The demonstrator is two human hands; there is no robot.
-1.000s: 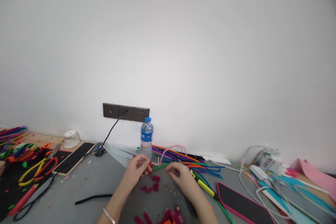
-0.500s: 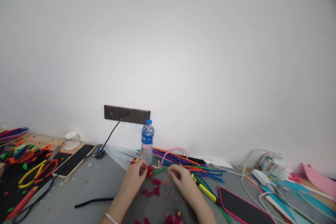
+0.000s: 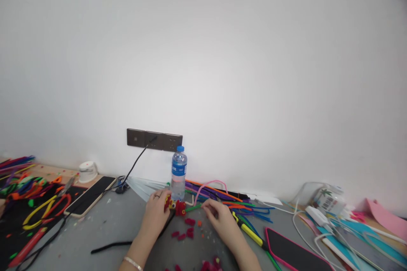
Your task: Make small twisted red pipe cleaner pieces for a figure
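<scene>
My left hand (image 3: 156, 214) is closed around a small red and yellow pipe-cleaner piece (image 3: 177, 206) with a green stem (image 3: 193, 207), held just above the grey table (image 3: 104, 224). My right hand (image 3: 219, 217) lies a little to the right, fingers curled and pinched near the stem's end; what it holds is too small to make out. Short red pipe-cleaner bits (image 3: 187, 232) lie on the table between and below the two hands. A black pipe cleaner (image 3: 111, 245) lies beside my left forearm.
A water bottle (image 3: 178, 173) stands behind the hands, with a heap of coloured pipe cleaners (image 3: 229, 197) along the wall. Phones lie at left (image 3: 90, 194) and right (image 3: 292, 250). A black cable (image 3: 136, 163) runs from the wall socket. Chargers and white cables (image 3: 318, 220) sit far right.
My left hand has turned and lifted the red and yellow piece slightly toward the bottle. My right hand has barely moved. The view has tilted up a little.
</scene>
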